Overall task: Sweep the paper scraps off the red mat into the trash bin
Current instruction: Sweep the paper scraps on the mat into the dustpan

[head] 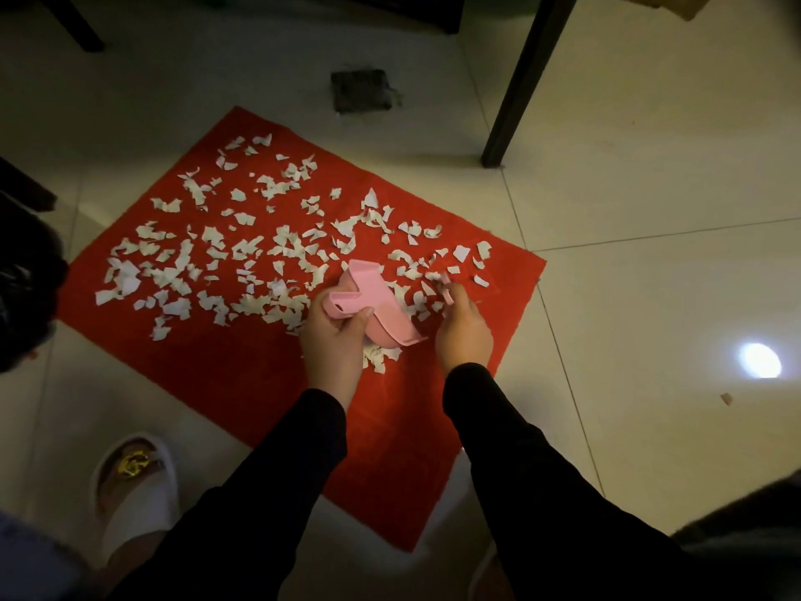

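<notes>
A red mat (225, 375) lies on the tiled floor, strewn with several white paper scraps (208, 249) across its far half. My left hand (333, 336) grips the handle of a small pink dustpan (377, 305), tilted above the mat near its right side. My right hand (461, 327) holds a thin pink handle, probably a small brush (446, 290), just right of the pan among the scraps. A black bag at the left edge (24, 297) may be the trash bin; it is mostly out of view.
A dark table leg (516, 101) stands on the tiles beyond the mat's right corner. A dark square patch (362, 89) sits in the floor behind the mat. A white slipper (134, 488) is at the lower left. One stray scrap (726, 399) lies on the tiles at right.
</notes>
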`<state>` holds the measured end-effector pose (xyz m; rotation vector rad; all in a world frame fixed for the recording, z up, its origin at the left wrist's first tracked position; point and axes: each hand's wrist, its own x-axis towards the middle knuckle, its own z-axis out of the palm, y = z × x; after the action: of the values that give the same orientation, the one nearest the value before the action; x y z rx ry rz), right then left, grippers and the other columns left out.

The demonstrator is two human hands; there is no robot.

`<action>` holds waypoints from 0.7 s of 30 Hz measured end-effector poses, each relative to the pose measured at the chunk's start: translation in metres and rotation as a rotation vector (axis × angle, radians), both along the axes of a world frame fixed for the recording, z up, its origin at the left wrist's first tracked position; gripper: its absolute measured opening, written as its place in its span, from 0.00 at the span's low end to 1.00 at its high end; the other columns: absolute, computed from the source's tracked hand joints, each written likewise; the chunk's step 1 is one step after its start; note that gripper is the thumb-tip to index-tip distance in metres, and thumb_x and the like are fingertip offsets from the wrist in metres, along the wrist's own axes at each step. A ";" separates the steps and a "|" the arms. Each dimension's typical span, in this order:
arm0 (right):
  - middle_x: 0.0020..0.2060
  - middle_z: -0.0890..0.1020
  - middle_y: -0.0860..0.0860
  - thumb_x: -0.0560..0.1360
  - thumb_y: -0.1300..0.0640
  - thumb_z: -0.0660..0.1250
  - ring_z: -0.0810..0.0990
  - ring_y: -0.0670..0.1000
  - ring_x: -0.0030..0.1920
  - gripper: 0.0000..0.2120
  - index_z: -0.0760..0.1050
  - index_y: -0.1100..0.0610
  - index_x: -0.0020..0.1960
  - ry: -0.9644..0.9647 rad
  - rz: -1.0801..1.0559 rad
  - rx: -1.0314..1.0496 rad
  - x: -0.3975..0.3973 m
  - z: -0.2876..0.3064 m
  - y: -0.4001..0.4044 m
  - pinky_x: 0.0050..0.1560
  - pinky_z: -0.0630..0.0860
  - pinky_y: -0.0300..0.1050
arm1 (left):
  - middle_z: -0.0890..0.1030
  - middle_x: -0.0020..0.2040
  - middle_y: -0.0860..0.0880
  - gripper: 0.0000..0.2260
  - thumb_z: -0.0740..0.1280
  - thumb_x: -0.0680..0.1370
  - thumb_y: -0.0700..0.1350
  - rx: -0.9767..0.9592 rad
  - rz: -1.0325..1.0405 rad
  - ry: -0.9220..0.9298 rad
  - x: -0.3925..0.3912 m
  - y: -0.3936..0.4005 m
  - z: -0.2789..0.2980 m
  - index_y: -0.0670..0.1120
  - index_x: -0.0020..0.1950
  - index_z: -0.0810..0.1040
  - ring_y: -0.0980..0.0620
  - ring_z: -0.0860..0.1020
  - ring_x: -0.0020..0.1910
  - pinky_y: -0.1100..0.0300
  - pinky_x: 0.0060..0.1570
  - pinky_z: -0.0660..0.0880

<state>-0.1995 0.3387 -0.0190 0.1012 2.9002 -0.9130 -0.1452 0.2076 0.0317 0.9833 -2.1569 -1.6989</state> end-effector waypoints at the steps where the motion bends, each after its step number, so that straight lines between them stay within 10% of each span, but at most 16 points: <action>1: 0.56 0.80 0.57 0.77 0.67 0.54 0.79 0.59 0.53 0.23 0.66 0.52 0.70 -0.002 0.037 -0.007 0.001 0.002 -0.003 0.47 0.75 0.47 | 0.79 0.50 0.51 0.10 0.69 0.73 0.37 -0.004 0.009 -0.003 0.000 0.001 -0.001 0.46 0.53 0.75 0.53 0.78 0.50 0.65 0.47 0.74; 7: 0.38 0.78 0.53 0.80 0.61 0.55 0.77 0.53 0.35 0.12 0.70 0.57 0.62 0.108 -0.022 -0.192 0.000 0.025 -0.004 0.36 0.72 0.45 | 0.79 0.48 0.50 0.10 0.69 0.73 0.36 -0.019 0.011 -0.009 0.002 0.006 0.000 0.47 0.51 0.75 0.52 0.78 0.49 0.58 0.51 0.76; 12: 0.44 0.81 0.55 0.82 0.56 0.53 0.81 0.57 0.44 0.11 0.67 0.55 0.62 0.040 -0.228 -0.154 -0.006 0.026 0.021 0.42 0.77 0.48 | 0.79 0.52 0.48 0.11 0.69 0.73 0.36 -0.017 0.005 -0.003 0.008 0.008 0.006 0.45 0.53 0.75 0.52 0.78 0.52 0.57 0.51 0.77; 21: 0.44 0.81 0.60 0.80 0.60 0.54 0.80 0.61 0.44 0.12 0.67 0.58 0.63 -0.082 0.065 -0.146 0.008 0.025 -0.005 0.42 0.76 0.52 | 0.79 0.52 0.48 0.12 0.69 0.73 0.35 -0.014 0.004 -0.004 0.014 0.002 0.014 0.43 0.55 0.75 0.53 0.77 0.50 0.71 0.44 0.74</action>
<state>-0.1918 0.3341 0.0061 0.0326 2.7348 -1.0792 -0.1308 0.2092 0.0457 0.9878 -2.1644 -1.6790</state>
